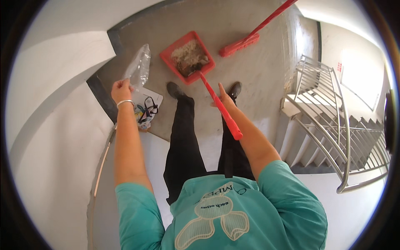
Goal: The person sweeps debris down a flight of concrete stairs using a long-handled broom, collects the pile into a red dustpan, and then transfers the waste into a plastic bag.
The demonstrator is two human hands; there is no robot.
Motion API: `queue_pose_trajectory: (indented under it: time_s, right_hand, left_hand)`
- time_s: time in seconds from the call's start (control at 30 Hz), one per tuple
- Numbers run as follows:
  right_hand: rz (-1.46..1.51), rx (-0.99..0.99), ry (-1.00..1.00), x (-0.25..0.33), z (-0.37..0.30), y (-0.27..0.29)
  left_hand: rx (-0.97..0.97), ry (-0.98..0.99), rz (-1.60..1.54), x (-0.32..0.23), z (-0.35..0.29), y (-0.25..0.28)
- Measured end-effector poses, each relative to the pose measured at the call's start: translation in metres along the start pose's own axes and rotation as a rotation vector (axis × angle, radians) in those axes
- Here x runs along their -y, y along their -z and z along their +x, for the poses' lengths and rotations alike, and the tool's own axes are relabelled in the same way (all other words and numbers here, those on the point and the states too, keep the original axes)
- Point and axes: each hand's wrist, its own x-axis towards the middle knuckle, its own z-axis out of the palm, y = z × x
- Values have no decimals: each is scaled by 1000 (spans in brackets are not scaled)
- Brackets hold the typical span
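Observation:
My left hand [121, 91] is closed, pinching the edge of a clear, crumpled plastic bag [141, 66] that hangs out over the floor. A red dustpan [167, 57] rests on the floor ahead of my feet, with pale and dark debris [188, 56] in it. Its long red handle [225, 113] rises toward me and crosses in front of my right hand [225, 100]. Fingers of that hand are stretched apart beside and behind the handle; whether they touch it I cannot tell. A red broom [239, 44] has its head on the floor right of the dustpan.
Below my left hand, by the wall, sits a pile of mixed items [146, 113] with dark straps. A metal stair railing [323, 93] and descending steps [287, 135] are on the right. My shoes [175, 89] stand just behind the dustpan. White walls [54, 91] bound the left side.

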Motion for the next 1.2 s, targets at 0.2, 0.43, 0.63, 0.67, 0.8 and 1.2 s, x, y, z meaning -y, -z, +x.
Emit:
queue_pose_trajectory:
  time_s: [0.2, 0.43, 0.63, 0.67, 0.8, 1.2]
  right_hand:
    - [314, -343, 102, -5, 79, -59]
    - [500, -433, 127, -17, 70, -25]
    - [560, -278, 91, -18, -32, 111]
    - [573, -242, 93, -14, -54, 140]
    - [596, -188, 123, -2, -132, 232]
    - [124, -56, 360, -6, -215, 346]
  left_hand:
    - [-26, -24, 236, 24, 50, -31]
    - [-113, -440, 650, 49, 75, -34]
    - [26, -665, 986, 13, 40, -57]
    - [14, -678, 977, 5, 27, -65]
    - [121, -722, 963, -14, -14, -95]
    - [293, -519, 1118, -11, -68, -238]
